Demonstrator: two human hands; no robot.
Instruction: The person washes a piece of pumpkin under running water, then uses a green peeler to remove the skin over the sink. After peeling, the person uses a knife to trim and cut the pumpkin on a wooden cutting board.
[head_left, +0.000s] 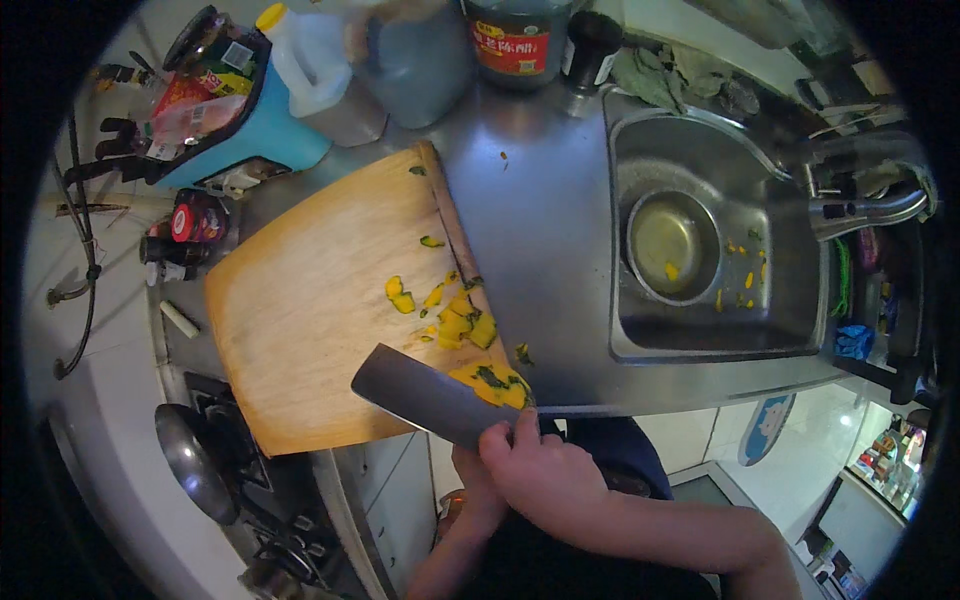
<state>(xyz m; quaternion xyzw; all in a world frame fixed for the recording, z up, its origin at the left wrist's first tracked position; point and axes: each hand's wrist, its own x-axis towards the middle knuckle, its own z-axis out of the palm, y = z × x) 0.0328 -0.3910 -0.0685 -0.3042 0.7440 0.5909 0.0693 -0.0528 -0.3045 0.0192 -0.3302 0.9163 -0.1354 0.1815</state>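
Note:
My right hand (547, 465) is closed around the handle end of a Chinese cleaver (435, 394). The broad blade points left over the near right part of a wooden cutting board (315, 300), its bright edge towards me. One fingertip is by the end of a large orange pumpkin piece (495, 382) with patches of green rind, which lies along the blade's far side. My left hand (474, 480) is below the right one and mostly hidden, so its grip does not show. Beyond the blade lies a cluster of cut pumpkin pieces (457, 322) with rind scraps.
On the right, a steel sink (720, 330) holds a metal bowl (673, 247) and pumpkin scraps beneath a faucet (870, 217). Large jugs (412, 67) and a blue storage caddy (277, 127) stand behind the board. A wok (191, 465) sits on the stove at left.

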